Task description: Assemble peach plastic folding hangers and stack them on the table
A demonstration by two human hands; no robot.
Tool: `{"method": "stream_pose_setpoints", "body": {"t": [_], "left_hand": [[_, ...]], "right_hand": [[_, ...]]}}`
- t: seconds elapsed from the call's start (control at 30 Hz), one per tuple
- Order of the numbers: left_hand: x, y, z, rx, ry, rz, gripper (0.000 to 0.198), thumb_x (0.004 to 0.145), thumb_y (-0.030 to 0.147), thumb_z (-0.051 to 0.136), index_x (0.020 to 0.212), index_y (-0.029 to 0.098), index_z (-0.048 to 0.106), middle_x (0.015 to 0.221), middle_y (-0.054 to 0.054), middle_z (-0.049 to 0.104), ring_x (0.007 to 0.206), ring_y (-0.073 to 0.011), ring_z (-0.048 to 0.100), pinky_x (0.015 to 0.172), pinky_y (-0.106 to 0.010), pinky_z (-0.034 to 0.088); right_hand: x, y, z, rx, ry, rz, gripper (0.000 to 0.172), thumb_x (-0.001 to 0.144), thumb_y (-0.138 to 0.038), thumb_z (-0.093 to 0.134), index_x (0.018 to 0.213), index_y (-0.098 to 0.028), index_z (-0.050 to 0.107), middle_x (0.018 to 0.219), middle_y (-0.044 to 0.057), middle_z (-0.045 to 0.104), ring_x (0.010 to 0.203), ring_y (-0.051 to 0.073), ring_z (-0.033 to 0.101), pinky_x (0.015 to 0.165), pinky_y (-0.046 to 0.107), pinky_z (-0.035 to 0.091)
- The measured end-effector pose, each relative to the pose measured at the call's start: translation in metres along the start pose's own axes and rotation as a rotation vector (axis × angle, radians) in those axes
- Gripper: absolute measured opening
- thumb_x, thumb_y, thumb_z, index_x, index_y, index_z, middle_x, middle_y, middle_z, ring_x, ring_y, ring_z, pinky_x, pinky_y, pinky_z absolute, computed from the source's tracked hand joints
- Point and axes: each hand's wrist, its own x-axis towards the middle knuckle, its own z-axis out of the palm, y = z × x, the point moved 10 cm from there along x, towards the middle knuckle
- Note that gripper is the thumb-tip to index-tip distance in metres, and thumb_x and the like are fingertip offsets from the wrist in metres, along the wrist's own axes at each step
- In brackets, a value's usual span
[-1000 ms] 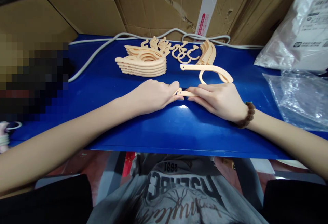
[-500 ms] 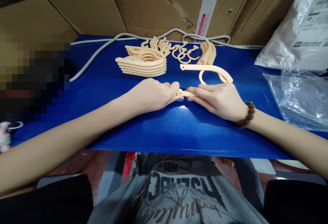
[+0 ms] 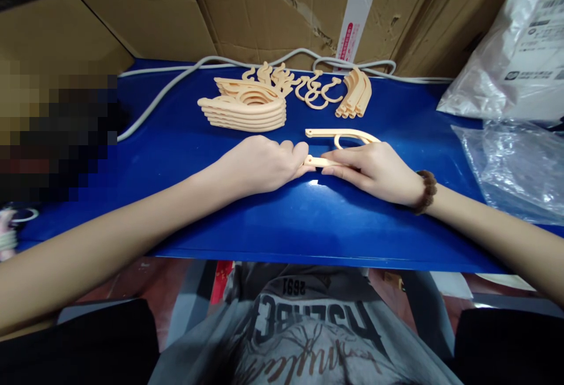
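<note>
My left hand (image 3: 264, 164) and my right hand (image 3: 374, 170) meet at the middle of the blue table (image 3: 282, 220). Both pinch a small peach plastic hanger piece (image 3: 319, 161) between their fingertips, each hand closed on one end. A peach hanger arm (image 3: 339, 134) lies just behind my right hand, touching or nearly touching its knuckles. Farther back lie a stack of peach hangers (image 3: 244, 106), several loose hooks (image 3: 315, 91) and a bundle of curved arm pieces (image 3: 355, 94).
A white cable (image 3: 176, 82) runs along the table's back edge before cardboard boxes (image 3: 273, 9). Clear plastic bags (image 3: 515, 161) sit at the right. A blurred patch covers the left side. A beaded bracelet (image 3: 425, 191) circles my right wrist.
The loose hanger arm behind my right hand has slid nearer and slightly left, now right against the hand. Both hands keep their pinch on the small piece.
</note>
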Motion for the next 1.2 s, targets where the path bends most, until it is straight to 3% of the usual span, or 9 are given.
{"method": "stream_pose_setpoints", "body": {"t": [0.27,0.6,0.87,1.2], "left_hand": [[0.001,0.005,-0.008,0.062,0.024,0.015,0.045,0.110,0.031,0.036,0.079,0.011,0.063,0.058,-0.006,0.058,0.043,-0.0199,0.054,0.043,-0.030,0.015],[0.000,0.003,-0.009,-0.012,0.064,0.024,0.042,0.109,0.033,0.039,0.079,0.014,0.061,0.060,-0.004,0.061,0.049,-0.0208,0.063,0.044,-0.030,0.018],[0.001,-0.004,0.004,-0.107,-0.075,0.019,0.037,0.106,0.034,0.037,0.085,0.015,0.062,0.064,-0.005,0.065,0.051,-0.0195,0.063,0.044,-0.028,0.016],[-0.001,-0.004,0.006,-0.126,-0.076,0.039,0.036,0.106,0.032,0.036,0.085,0.016,0.060,0.064,-0.004,0.065,0.052,-0.0188,0.063,0.045,-0.028,0.018]], "right_hand": [[0.002,0.004,0.000,0.122,-0.014,0.030,0.040,0.109,-0.044,0.048,0.121,-0.019,0.077,0.092,0.002,0.080,0.071,0.013,0.065,0.068,0.025,0.041],[-0.003,-0.007,-0.003,-0.096,0.034,-0.063,0.040,0.110,-0.038,0.045,0.125,-0.015,0.075,0.096,0.007,0.080,0.081,0.019,0.073,0.069,0.027,0.043],[-0.005,-0.008,-0.002,-0.234,0.056,-0.023,0.046,0.112,-0.043,0.038,0.121,-0.017,0.075,0.099,0.007,0.081,0.080,0.018,0.073,0.065,0.028,0.039],[-0.007,-0.013,-0.002,-0.316,0.089,-0.063,0.044,0.113,-0.042,0.039,0.121,-0.017,0.074,0.101,0.006,0.081,0.074,0.016,0.071,0.062,0.029,0.035]]}}
